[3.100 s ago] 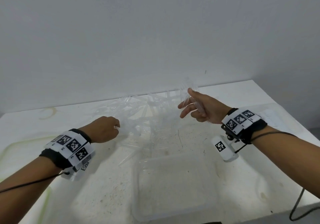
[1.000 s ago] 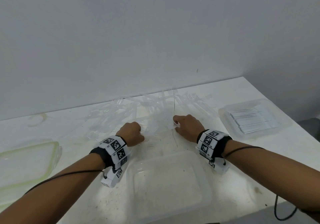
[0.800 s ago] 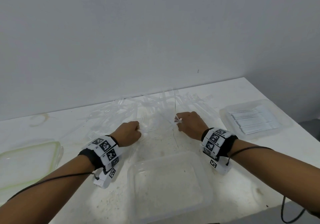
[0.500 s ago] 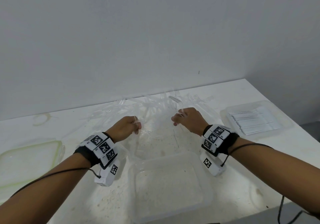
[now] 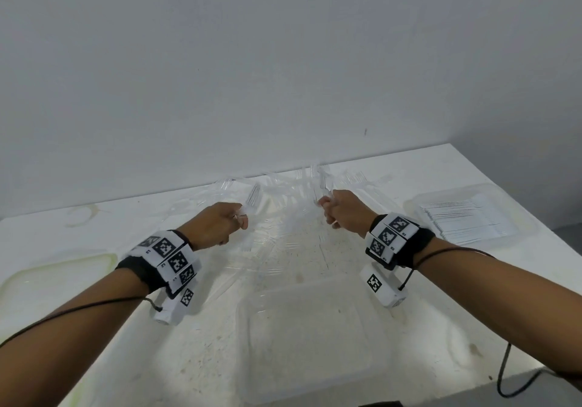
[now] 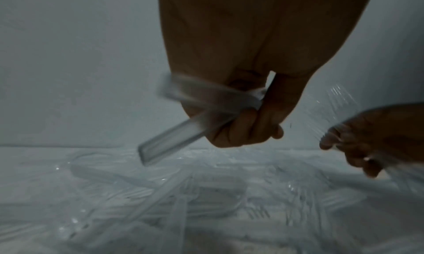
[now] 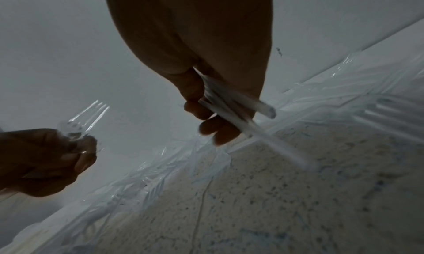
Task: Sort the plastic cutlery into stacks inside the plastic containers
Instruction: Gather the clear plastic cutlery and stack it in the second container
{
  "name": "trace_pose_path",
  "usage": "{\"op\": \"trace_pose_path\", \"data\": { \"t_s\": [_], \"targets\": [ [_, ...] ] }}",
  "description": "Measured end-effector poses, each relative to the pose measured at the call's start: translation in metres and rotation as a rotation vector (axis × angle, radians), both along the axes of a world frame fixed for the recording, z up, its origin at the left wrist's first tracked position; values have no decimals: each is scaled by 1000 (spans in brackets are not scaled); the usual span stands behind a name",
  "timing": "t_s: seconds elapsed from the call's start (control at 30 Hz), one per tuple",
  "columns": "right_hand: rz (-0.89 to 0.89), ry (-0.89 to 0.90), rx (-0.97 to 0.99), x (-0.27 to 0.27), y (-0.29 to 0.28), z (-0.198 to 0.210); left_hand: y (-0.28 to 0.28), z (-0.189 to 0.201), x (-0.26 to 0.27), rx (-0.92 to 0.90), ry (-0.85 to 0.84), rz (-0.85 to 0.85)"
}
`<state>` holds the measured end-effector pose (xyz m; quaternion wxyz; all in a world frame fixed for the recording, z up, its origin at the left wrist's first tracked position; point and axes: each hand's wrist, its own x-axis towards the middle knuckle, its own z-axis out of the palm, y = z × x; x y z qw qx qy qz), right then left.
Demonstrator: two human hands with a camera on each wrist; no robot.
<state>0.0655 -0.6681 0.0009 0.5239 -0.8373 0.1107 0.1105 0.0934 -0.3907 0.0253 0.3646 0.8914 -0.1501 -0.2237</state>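
Observation:
A heap of clear plastic cutlery (image 5: 283, 192) lies on the white table by the wall. My left hand (image 5: 220, 224) is raised above it and grips clear forks (image 5: 253, 194), tines up; their handles (image 6: 174, 138) stick out below the curled fingers. My right hand (image 5: 341, 214) is also lifted and grips clear forks (image 5: 319, 186), tines up, with the handles (image 7: 241, 116) crossing under its fingers. An empty clear container (image 5: 248, 328) sits at the table's near edge, below and between both hands.
At the right, a clear container (image 5: 415, 205) holds a stack of white cutlery. A green-rimmed lid or container (image 5: 19, 277) lies at the left. The wall runs just behind the heap. A black cable (image 5: 504, 372) hangs over the table's right front corner.
Both hands have lifted off the heap with forks in their grip and moved apart, left hand leftward, right hand rightward. The forks now stand tines up.

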Motion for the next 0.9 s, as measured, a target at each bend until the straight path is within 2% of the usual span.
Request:
{"op": "trace_pose_path", "data": {
  "t_s": [0.07,0.13,0.27,0.4,0.53,0.73,0.9],
  "targets": [
    [-47,122,85,2,1,-2,4,-4,-7,161,-131,-137],
    [-30,166,78,1,0,-2,3,-8,-16,267,-240,-266],
    [74,134,-36,-8,-4,-1,-3,-27,-24,413,-196,-416],
    [124,109,-94,-10,-8,-4,-6,-35,-24,489,-73,-403],
    [147,92,-150,-14,-10,-4,-1,-43,-19,511,-217,-429],
    [167,34,-251,-14,-8,-5,-2,-40,-10,475,-297,-425],
    [126,8,-371,-11,-12,-5,-14,-37,-3,410,-458,-359]
  ]
}}
